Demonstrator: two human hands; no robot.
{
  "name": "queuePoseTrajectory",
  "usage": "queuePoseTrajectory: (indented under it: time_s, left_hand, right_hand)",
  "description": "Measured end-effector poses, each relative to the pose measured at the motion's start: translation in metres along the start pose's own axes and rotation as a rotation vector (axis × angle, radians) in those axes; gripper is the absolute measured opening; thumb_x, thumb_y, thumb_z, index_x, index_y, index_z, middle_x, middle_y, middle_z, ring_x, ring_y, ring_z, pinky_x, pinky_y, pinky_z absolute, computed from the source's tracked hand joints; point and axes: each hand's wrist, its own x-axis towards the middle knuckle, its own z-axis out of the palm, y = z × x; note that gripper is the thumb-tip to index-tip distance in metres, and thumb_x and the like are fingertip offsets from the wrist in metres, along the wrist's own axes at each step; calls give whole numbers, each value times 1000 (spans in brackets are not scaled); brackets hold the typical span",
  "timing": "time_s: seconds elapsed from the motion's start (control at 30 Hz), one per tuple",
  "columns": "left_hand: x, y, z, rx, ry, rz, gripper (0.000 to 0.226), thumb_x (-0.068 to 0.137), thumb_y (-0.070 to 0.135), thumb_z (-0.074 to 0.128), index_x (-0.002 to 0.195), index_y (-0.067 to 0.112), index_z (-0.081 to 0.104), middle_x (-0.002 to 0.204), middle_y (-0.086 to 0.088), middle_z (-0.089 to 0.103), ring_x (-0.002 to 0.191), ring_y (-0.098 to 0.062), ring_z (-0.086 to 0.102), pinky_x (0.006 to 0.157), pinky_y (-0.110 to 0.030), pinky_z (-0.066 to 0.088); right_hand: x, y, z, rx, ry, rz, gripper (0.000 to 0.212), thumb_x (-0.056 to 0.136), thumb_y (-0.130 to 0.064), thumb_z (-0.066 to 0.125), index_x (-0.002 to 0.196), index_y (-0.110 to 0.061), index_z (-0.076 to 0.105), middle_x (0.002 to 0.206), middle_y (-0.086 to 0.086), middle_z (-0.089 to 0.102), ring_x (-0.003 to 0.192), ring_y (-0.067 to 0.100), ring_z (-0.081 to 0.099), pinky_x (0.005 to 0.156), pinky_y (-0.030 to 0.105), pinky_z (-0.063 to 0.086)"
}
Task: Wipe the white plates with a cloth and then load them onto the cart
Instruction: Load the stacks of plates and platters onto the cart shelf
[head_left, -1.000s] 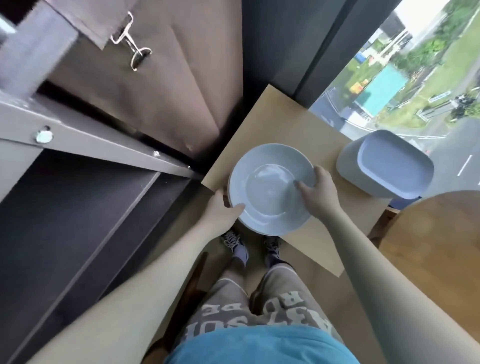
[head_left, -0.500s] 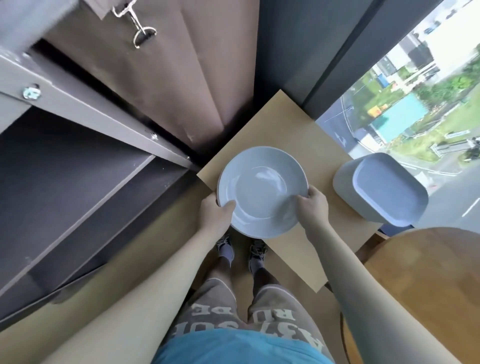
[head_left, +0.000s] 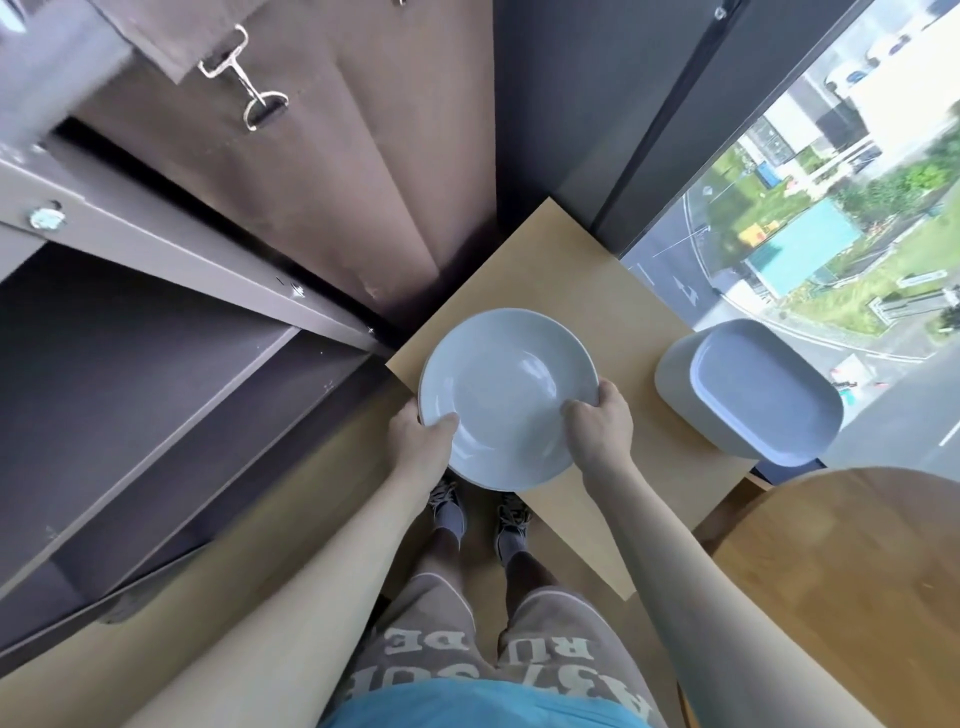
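At the bottom edge sits the hem of a blue shirt (head_left: 467, 709), and below it a pair of grey-brown shorts (head_left: 498, 644) with pale lettering across the front. Two bare forearms reach forward from either side. Between them the legs run down to grey socks and dark shoes (head_left: 445, 496) standing on the tan floor (head_left: 291, 525).

The left hand (head_left: 421, 441) grips the near-left rim of a round white plate (head_left: 509, 384), thumb curled over onto the upper face and the fingers tucked underneath. The right hand (head_left: 602, 431) holds the near-right rim the same way, thumb lying on the inside slope. The plate is face up and roughly level. Its far half is over the near corner of a square light-wood table (head_left: 660, 488), while its near part reaches past the table edge, above the shoes. Whether it rests on the tabletop or is held just above it cannot be told.

To the right on the same table, well apart from the plate, sits a white rectangular dish (head_left: 753, 395) with deep sides. Nearer on the right is the curved edge of a round wooden table (head_left: 852, 582).

To the left stands a dark metal rack (head_left: 156, 374) with bolted shelves. Beyond it hangs brown sheeting with a metal clip (head_left: 249, 85). On the far right a window (head_left: 841, 197) looks down on a road and greenery.
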Motion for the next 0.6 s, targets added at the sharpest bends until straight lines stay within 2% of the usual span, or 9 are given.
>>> queuePoseTrajectory:
  time_s: [0.1, 0.17, 0.23, 0.3, 0.4, 0.5, 0.6]
  left_hand:
    - [-1, 0, 0, 10, 23, 6, 17, 91, 10, 65, 97, 25, 70, 93, 10, 73, 80, -3, 67, 56, -15, 48]
    - [-2, 1, 1, 4, 38, 17, 17, 90, 10, 65, 92, 26, 71, 89, 10, 73, 72, 1, 67, 50, -11, 47]
    - [-4, 2, 2, -18, 43, 19, 19, 90, 9, 66, 89, 27, 70, 89, 10, 73, 67, 4, 66, 49, -9, 45]
    - [-5, 4, 2, -37, 40, 11, 20, 91, 9, 67, 90, 29, 70, 91, 10, 73, 72, 3, 66, 50, -9, 47]
    - [-5, 6, 1, -32, 42, 4, 19, 91, 8, 66, 93, 27, 69, 94, 8, 72, 78, -4, 66, 54, -15, 49]
    - [-4, 6, 2, -13, 45, 0, 19, 90, 9, 67, 95, 28, 67, 96, 8, 70, 81, -6, 66, 58, -19, 49]
    - [-4, 4, 3, 3, 39, -10, 19, 90, 9, 67, 104, 22, 67, 104, 5, 69, 88, -10, 66, 63, -22, 51]
  right_hand:
    - [0, 0, 3, 34, 3, 11, 26, 84, -6, 53, 107, -18, 54, 103, 2, 59, 83, 15, 58, 57, 29, 42]
    - [-2, -2, 5, 31, 20, 9, 25, 82, -12, 57, 106, -19, 51, 103, 2, 59, 88, 20, 60, 60, 31, 46]
    - [-3, -3, 4, 3, 38, 8, 35, 74, -21, 56, 108, -19, 50, 107, 4, 58, 101, 30, 60, 76, 42, 55]
    - [-2, -4, 1, -23, 33, 15, 42, 66, -24, 51, 108, -19, 53, 111, 7, 59, 109, 35, 57, 89, 51, 55]
    - [5, 0, -5, -25, -19, 42, 35, 74, -16, 55, 108, -20, 62, 118, 13, 60, 114, 39, 56, 96, 56, 53]
    - [12, 5, -10, -18, -24, 47, 33, 85, -17, 61, 118, -23, 61, 127, 12, 56, 111, 34, 57, 94, 52, 54]
    - [13, 10, -12, 0, -41, -7, 36, 87, -20, 66, 122, -24, 58, 123, 7, 57, 108, 29, 59, 84, 46, 55]
